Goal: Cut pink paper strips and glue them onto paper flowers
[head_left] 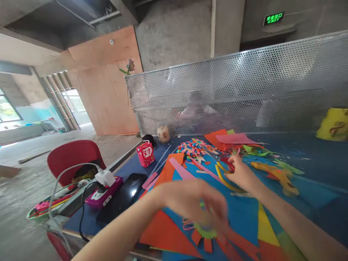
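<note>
My left hand (198, 203), smeared by motion, is over a paper piece (206, 231) with a green ring and orange tabs. Its curled fingers hide part of the piece, and I cannot tell whether they grip it. Beside them lie orange-red paper strips (236, 241) and a pink loop (187, 224). Farther forward, my right hand (240, 174) closes its fingers on the red handle of what looks like scissors (227, 163). A curved yellow piece (224, 179) runs under that hand. Just ahead is a pile of multicoloured paper flowers (194, 146).
A yellow glue gun (277, 174) lies at the right. Left are a phone (122, 195), a purple power strip (95, 198) with cables and a red drink carton (145, 154). Perforated metal screen (231, 94) stands behind; a person is beyond it. A red chair (74, 157) is left.
</note>
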